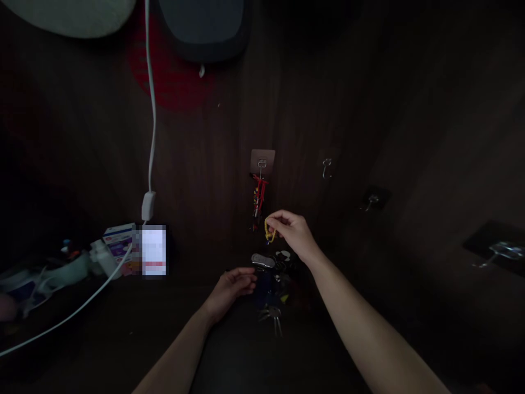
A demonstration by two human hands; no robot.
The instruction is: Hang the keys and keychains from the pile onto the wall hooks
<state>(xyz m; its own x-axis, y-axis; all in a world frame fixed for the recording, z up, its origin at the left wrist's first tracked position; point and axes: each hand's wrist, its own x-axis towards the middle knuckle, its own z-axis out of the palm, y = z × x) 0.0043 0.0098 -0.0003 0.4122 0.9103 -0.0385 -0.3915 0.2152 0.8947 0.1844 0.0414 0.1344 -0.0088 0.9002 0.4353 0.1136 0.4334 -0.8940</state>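
My right hand [292,232] is closed in a pinch on a yellow cord loop [273,236], just below and right of a red lanyard bundle [258,197] hanging from a wall hook [262,163]. Fingers loosely extended, my left hand [232,290] is open beside a silver oblong item [263,261], its fingertips close to it. Whether they touch is too dark to tell. Below lies a bunch of keys [274,313] among dark blue and yellow pieces. Shadow hides how these things join the cord.
More hooks are fixed to the dark wood, one silver hook [326,168] and another hook [372,200] to the right. A white cable [152,120] with an inline switch [148,206] hangs at left. Boxes [118,241] and a white bottle [102,257] stand beside a blurred bright rectangle [153,250].
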